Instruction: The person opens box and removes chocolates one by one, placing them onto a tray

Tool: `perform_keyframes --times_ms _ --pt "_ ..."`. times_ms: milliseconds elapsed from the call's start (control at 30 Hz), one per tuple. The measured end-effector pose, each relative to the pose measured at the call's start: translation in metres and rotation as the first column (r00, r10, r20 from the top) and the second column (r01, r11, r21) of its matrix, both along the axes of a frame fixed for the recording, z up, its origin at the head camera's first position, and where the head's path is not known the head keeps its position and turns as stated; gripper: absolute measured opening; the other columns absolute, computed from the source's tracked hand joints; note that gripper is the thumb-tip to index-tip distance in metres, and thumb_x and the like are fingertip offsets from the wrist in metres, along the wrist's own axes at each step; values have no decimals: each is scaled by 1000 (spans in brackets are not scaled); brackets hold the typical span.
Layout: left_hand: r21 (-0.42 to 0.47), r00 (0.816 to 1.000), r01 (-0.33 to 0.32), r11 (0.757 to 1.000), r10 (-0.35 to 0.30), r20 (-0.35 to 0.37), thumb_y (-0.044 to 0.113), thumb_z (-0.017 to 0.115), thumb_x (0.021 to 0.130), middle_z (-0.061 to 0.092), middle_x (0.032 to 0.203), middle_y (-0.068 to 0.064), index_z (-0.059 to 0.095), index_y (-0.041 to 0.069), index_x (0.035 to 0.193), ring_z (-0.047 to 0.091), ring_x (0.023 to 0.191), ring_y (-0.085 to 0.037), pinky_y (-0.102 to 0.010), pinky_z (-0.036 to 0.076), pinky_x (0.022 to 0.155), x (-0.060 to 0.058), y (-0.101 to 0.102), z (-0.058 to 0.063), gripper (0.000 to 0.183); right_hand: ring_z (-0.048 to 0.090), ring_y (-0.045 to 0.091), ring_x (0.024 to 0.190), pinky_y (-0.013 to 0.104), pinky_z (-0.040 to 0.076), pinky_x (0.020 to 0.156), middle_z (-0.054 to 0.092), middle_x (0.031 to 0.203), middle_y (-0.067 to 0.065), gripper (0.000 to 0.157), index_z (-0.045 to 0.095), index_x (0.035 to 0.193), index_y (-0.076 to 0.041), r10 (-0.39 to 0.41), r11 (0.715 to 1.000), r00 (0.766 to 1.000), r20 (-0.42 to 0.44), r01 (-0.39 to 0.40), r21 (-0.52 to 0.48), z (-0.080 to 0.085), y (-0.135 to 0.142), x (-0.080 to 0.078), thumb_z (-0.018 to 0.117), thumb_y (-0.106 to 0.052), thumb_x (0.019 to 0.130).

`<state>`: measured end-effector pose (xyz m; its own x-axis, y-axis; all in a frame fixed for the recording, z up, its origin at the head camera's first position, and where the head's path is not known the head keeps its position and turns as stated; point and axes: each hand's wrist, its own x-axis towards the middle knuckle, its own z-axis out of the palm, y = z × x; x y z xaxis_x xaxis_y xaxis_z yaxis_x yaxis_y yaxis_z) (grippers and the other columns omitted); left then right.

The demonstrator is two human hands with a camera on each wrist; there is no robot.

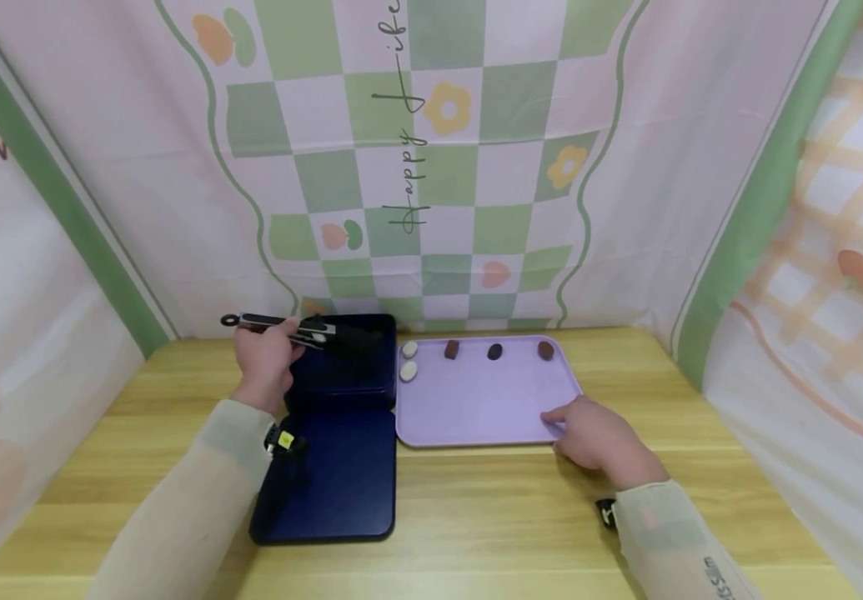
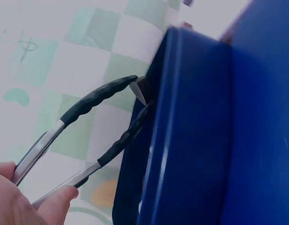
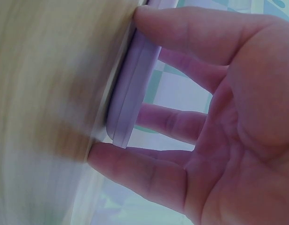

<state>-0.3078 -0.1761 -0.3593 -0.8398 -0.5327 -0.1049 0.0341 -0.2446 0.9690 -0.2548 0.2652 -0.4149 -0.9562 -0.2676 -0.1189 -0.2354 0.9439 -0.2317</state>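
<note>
My left hand [image 1: 264,358] grips black-and-silver tongs [image 2: 95,101] over the rear part of a dark blue box [image 1: 341,392]. Between the tongs' black tips, at the box's rim in the left wrist view, is a small dark piece with a pale side [image 2: 141,89]; its kind is unclear. At the front right corner of a lilac tray [image 1: 476,408], my right hand [image 1: 596,437] holds the edge, with a finger resting on the surface. Along the tray's back are two white oval pieces [image 1: 409,372], a reddish-brown block [image 1: 451,349], a black oval [image 1: 494,352] and a brown oval [image 1: 545,350].
The dark blue box's flat front panel [image 1: 329,483] lies on the wooden table [image 1: 491,517], left of the tray. Behind the table hangs a printed curtain [image 1: 446,175] with green checks; more printed cloth stands at both sides.
</note>
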Motion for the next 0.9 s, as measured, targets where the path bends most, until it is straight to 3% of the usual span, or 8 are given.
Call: perform_keyframes --times_ms 233,400,533,667,767,900 --pt "126 1000 25 992 -22 -19 10 72 93 64 107 -13 46 12 124 72 82 -24 -34 59 70 2 11 10 40 53 47 116 61 42 96 59 124 30 45 70 125 -7 3 1000 1000 1 -3 -8 1 0 1 70 -8 80" --pt "80 995 57 995 -50 -83 11 74 91 64 106 -14 48 10 122 69 78 -23 -38 59 74 5 30 13 41 53 46 117 61 42 96 59 125 29 45 70 125 -7 -1 1000 1000 4 1 -15 1 0 1 70 -8 81" --pt "-3 984 92 996 -91 -154 8 74 91 61 107 -14 45 6 124 69 83 -24 -43 57 79 6 50 14 43 53 47 117 61 42 96 59 125 29 45 70 125 -7 3 1000 1000 -1 -3 -15 1 1 1 70 -8 81" --pt "-138 964 94 986 -125 -235 5 76 88 61 97 -14 46 1 121 65 75 -23 -39 57 71 8 72 10 45 52 48 117 61 41 97 59 124 29 45 70 125 -7 7 1000 1000 -6 -7 -12 0 1 1 70 -8 80" --pt "-285 946 68 956 -152 -285 3 78 84 63 92 -12 51 -1 117 62 76 -21 -35 54 70 9 89 6 42 52 49 117 61 41 97 59 124 29 45 70 125 -7 9 1000 1000 -8 -9 -7 0 1 1 70 -9 81" --pt "-460 934 42 887 -198 -296 6 79 84 64 92 -11 53 -3 116 63 82 -24 -36 53 74 12 110 0 42 51 49 118 62 40 97 58 124 30 44 70 126 -7 5 1000 1000 -3 -5 -4 0 1 1 71 -9 81"
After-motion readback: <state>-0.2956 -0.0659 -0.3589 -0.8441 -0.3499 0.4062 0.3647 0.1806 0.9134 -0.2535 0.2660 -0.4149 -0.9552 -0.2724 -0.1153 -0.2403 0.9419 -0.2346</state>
